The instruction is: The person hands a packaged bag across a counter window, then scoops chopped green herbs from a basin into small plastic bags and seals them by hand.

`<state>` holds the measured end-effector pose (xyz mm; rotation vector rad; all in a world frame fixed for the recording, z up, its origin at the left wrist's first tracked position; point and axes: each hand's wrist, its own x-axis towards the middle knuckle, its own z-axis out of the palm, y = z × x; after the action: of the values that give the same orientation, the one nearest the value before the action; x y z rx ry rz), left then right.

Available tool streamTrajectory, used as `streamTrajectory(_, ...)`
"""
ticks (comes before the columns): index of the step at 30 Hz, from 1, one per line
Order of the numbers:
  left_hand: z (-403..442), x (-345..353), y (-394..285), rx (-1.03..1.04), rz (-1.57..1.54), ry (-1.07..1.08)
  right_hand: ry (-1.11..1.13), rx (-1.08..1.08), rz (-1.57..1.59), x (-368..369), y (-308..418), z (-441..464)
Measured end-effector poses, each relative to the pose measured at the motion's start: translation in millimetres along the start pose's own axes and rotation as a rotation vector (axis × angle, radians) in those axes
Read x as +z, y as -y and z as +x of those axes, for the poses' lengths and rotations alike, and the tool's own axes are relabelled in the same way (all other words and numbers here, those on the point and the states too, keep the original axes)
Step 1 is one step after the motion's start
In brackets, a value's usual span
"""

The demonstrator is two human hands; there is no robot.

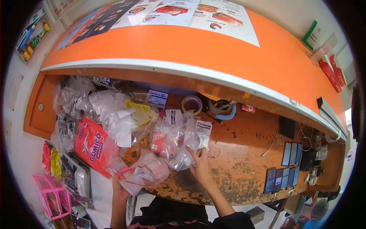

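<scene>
My left hand (120,187) grips the edge of a clear zip bag (148,170) with red lines along it, at the front edge of the worn orange counter. Whitish contents show through the plastic, too blurred to name. My right hand (201,165) has its fingers closed on a crumpled clear plastic bag (182,159), just right of the zip bag. Behind it lie red and white packets (159,140) in clear wrapping and a white labelled pouch (204,131).
A red GOMICO bag (93,145) and heaped clear plastic (72,99) fill the left side. A tape roll (191,105) and blue coil (226,114) lie at the back. Several phones (270,180) and cables are at right. An orange shelf (164,45) overhangs the counter.
</scene>
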<state>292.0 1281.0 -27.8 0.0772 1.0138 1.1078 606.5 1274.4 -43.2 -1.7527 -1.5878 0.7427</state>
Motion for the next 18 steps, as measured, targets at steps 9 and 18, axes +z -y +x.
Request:
streamTrajectory(9, 27, -26, 37, -0.015, 0.045, 0.021, 0.200, 0.030, 0.064, 3, -14, -4)
streamTrajectory(18, 95, -111, 106, -0.147, -0.199, 0.099, 0.409, -0.027, -0.115, -12, -5, 12)
